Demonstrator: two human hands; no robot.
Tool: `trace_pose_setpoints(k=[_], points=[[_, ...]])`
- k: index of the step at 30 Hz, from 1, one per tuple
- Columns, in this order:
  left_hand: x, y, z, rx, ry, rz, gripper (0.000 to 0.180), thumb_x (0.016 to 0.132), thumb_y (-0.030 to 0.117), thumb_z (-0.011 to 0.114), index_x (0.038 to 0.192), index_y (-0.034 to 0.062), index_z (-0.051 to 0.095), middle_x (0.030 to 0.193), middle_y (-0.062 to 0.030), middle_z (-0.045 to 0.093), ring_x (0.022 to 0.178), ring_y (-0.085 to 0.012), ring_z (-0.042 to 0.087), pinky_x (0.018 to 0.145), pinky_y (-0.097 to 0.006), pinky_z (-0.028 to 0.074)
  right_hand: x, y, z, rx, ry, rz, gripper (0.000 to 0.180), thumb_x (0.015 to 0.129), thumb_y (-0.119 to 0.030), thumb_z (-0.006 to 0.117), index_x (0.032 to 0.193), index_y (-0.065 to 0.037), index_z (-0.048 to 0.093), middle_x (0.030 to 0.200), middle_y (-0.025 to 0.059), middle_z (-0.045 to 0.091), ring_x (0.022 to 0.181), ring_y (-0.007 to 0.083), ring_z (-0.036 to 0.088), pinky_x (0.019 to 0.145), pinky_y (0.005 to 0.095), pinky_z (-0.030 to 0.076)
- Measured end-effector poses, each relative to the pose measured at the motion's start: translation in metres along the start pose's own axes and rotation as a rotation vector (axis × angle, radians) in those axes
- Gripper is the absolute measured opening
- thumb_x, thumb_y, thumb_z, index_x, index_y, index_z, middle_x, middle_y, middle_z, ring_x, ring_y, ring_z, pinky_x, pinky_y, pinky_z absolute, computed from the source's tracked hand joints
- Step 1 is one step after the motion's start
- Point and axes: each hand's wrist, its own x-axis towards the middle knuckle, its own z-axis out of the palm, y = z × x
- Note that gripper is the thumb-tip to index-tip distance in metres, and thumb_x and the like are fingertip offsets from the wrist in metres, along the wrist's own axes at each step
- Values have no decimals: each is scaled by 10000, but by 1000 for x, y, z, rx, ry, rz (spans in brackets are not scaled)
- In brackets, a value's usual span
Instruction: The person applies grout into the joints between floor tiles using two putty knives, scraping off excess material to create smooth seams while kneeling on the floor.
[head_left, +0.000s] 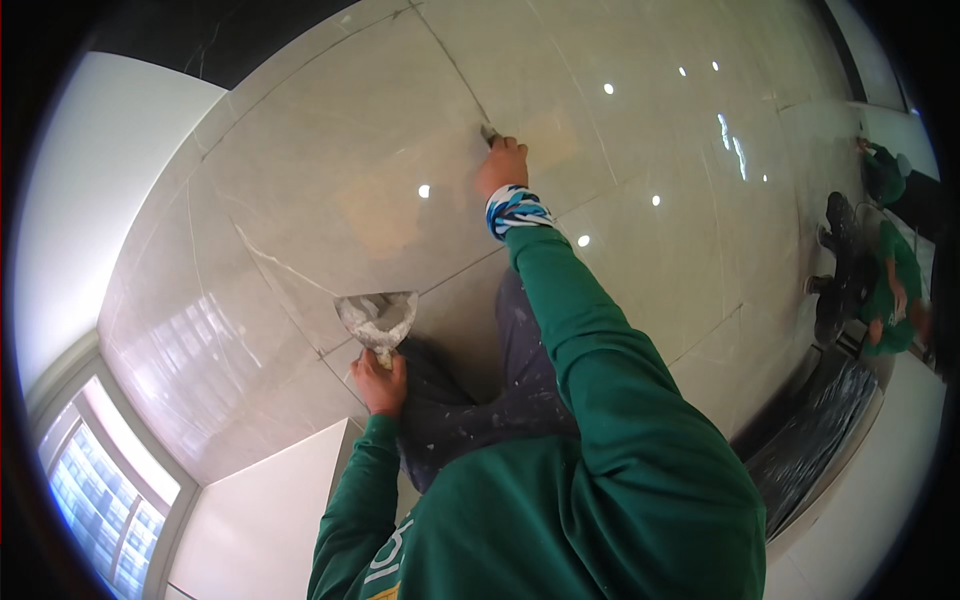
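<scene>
My left hand (380, 382) is closed round the handle of a wide putty knife (378, 312), held low beside my knee. Pale paste is smeared over its blade, and the straight edge points away from me. My right arm is stretched far forward, and my right hand (505, 165) grips a small scraper (488, 132), its handle mostly hidden by the fingers. The scraper's tip is at the dark joint (450, 65) between two glossy beige floor tiles (330, 130). A blue and white cloth band (517, 210) circles my right wrist.
Two people in green tops (895, 290) are at the far right, by a wall. Black plastic-wrapped material (815, 430) lies at lower right. A window (105, 490) stands at lower left, a white wall (110, 150) at left. Dark paneling (200, 35) borders the floor's far left.
</scene>
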Motion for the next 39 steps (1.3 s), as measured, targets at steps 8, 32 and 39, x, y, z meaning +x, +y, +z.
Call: trace_pose_setpoints(k=[8, 32, 39], points=[[1, -2, -2, 0, -10, 15, 306, 822, 231, 700, 994, -10, 619, 905, -237, 672, 881, -451, 584, 875, -511, 441, 9, -13, -9, -77, -33, -25, 329, 897, -82, 556, 1196, 38, 625, 1226, 192, 619, 1151, 379, 542, 997, 441, 441], [1, -2, 10, -38, 9, 19, 339, 813, 248, 699, 1012, -17, 627, 946, -248, 669, 928, -472, 560, 872, -550, 449, -42, 7, 2, -83, 109, 113, 373, 874, -114, 597, 1221, 24, 597, 1259, 183, 595, 1180, 387, 552, 973, 451, 499], [1, 5, 4, -70, -12, -5, 350, 818, 242, 690, 1039, -22, 630, 951, -250, 670, 941, -474, 563, 873, -556, 456, -26, 18, -12, -28, 67, 276, 351, 875, -124, 595, 1209, -20, 625, 1269, 146, 594, 1190, 358, 556, 942, 461, 512]])
